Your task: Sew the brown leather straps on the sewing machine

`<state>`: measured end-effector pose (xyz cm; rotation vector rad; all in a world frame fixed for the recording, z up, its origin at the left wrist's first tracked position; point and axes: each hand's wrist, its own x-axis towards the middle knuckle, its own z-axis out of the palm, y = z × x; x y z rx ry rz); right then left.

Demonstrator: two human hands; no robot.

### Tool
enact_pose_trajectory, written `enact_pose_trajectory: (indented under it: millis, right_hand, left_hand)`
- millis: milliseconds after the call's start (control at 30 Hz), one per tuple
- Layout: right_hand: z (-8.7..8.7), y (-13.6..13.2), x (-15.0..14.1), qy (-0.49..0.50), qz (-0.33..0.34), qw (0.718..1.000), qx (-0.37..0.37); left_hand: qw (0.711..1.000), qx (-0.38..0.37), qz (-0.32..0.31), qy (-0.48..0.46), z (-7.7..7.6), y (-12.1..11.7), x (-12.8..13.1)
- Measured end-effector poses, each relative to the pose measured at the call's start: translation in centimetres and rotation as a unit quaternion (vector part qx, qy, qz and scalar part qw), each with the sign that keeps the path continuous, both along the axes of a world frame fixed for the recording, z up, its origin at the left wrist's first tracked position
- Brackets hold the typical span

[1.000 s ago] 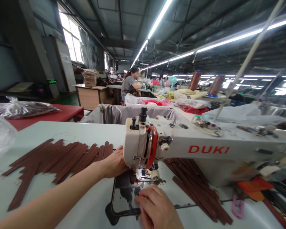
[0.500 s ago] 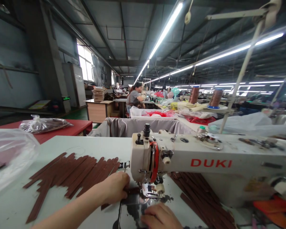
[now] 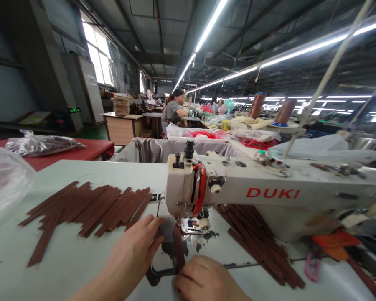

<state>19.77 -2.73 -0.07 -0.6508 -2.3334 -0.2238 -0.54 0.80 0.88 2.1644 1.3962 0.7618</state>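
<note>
Since the earlier frame, the left hand (image 3: 138, 244) has drawn back toward the bottom of the frame, and one brown strip (image 3: 179, 248) now runs lengthwise at bottom centre, just left of the presser foot (image 3: 192, 228). Its near end disappears under the right hand (image 3: 208, 278), whose fingers are curled around it; their tips are hidden, and the lower frame edge cuts this hand off. Loosely parted, the left fingers hold nothing visible, just beside the strip. Its far end is lost beneath the machine head (image 3: 179, 186). It looks narrow, flat and dark.
</note>
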Motion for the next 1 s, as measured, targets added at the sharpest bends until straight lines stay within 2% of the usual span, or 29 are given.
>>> enact_pose_trajectory:
  millis: [33,100,133,200,400,567,667,800,900,1000]
  right_hand:
    - [0.2,0.1,0.0,0.003,-0.009,1.0,-0.002]
    - [0.0,0.2,-0.1,0.008,-0.019,1.0,0.002]
    - [-0.2,0.3,-0.2,0.012,-0.021,1.0,0.008]
    - [-1.0,0.5,-0.4,0.017,-0.026,0.999,0.012]
    - [-3.2,1.3,-0.3,0.025,-0.047,0.998,0.017]
    - [-3.9,1.3,-0.1,0.035,-0.049,0.998,-0.022]
    - [-4.4,1.3,0.1,0.051,-0.041,0.997,-0.028]
    - [-5.2,1.5,0.1,0.052,-0.065,0.996,-0.043]
    - [-4.7,1.5,-0.5,0.069,-0.055,0.996,-0.025]
    - [-2.8,1.4,-0.6,0.068,-0.058,0.996,0.018]
  left_hand:
    - [0.996,0.086,-0.025,0.017,-0.5,-0.3,-0.2]
    - [0.966,0.237,-0.092,0.048,-1.4,-1.0,-0.2]
    - [0.951,0.278,-0.122,0.062,-1.8,-1.4,-0.1]
    - [0.93,0.314,-0.162,0.098,-2.0,-1.8,0.3]
    - [0.931,0.288,-0.172,0.142,-0.6,-1.9,0.8]
    - [0.942,0.264,-0.16,0.128,-0.4,-1.5,0.7]
    - [0.938,0.281,-0.156,0.13,-0.2,-1.4,0.8]
    - [0.932,0.307,-0.146,0.124,-0.1,-1.0,1.2]
    - [0.922,0.335,-0.146,0.129,-0.7,-0.7,1.2]
    - [0.921,0.354,-0.124,0.107,-2.4,-0.5,1.0]
